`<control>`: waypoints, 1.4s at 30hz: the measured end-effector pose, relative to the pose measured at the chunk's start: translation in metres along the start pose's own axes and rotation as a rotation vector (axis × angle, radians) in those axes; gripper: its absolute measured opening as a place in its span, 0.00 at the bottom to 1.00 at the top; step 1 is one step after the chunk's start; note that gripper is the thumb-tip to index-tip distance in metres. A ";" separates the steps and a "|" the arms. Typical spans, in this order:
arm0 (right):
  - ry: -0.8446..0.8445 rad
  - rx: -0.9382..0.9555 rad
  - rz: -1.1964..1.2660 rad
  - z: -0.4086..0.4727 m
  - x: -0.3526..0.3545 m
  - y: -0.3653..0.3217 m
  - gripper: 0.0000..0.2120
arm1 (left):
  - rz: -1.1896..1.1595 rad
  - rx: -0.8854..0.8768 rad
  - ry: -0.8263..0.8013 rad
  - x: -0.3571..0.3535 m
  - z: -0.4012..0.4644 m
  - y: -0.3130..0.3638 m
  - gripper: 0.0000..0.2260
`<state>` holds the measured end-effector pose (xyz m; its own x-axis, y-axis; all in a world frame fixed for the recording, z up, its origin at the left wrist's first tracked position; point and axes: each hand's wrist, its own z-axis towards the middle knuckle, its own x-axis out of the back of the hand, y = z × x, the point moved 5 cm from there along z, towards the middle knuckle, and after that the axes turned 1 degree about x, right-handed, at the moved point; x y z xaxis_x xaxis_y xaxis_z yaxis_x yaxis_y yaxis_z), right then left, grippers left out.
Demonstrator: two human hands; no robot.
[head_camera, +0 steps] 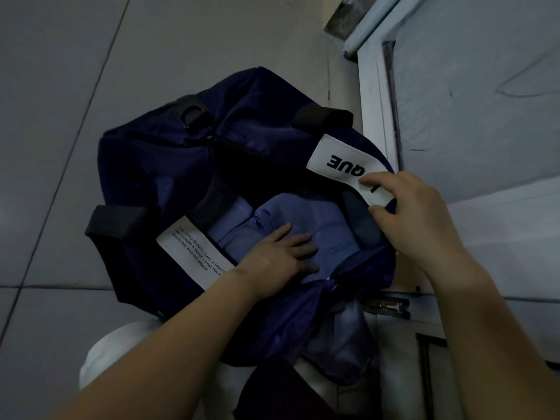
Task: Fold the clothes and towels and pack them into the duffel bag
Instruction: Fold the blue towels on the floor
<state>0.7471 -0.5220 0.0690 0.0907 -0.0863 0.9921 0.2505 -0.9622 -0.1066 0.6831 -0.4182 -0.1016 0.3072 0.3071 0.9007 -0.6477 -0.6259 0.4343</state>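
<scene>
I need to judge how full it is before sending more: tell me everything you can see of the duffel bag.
The duffel bag is dark navy, of nylon-like fabric, slumped on the tiled floor beside a white frame. Its top is open, showing folded blue clothes inside. It has black handle wraps, a black buckle and two white printed labels. The left hand presses flat on the clothes; the right hand grips the rim at one label.
</scene>
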 end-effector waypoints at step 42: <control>-0.071 0.045 -0.042 0.003 0.016 0.007 0.21 | 0.332 0.042 -0.307 -0.010 0.048 0.014 0.23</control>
<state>0.7534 -0.5290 0.0840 0.1473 -0.0260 0.9887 0.2985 -0.9519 -0.0695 0.7044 -0.4648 -0.1037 0.2843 -0.1377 0.9488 -0.7190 -0.6852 0.1160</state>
